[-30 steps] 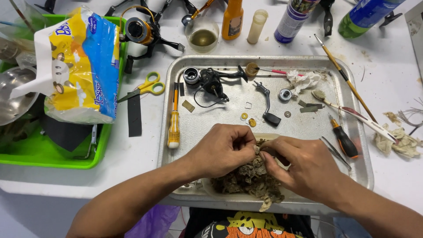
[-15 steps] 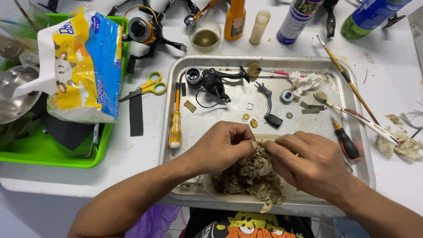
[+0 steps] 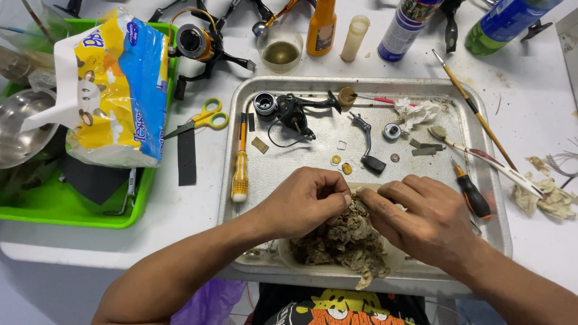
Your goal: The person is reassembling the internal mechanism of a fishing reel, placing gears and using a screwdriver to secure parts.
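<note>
Hands: left hand (image 3: 310, 201), right hand (image 3: 421, 219) both pinching grimy rag wad (image 3: 343, 244) over metal tray (image 3: 289, 153).

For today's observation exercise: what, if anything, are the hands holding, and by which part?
Both the left hand and right hand pinch the top edge of a dirty, grease-stained wad of tissue between fingertips, over the metal tray.

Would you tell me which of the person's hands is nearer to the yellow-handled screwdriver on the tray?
Left. The left hand lies just right of the yellow-handled screwdriver; the right hand is farther right, beyond the dirty wad.
</note>
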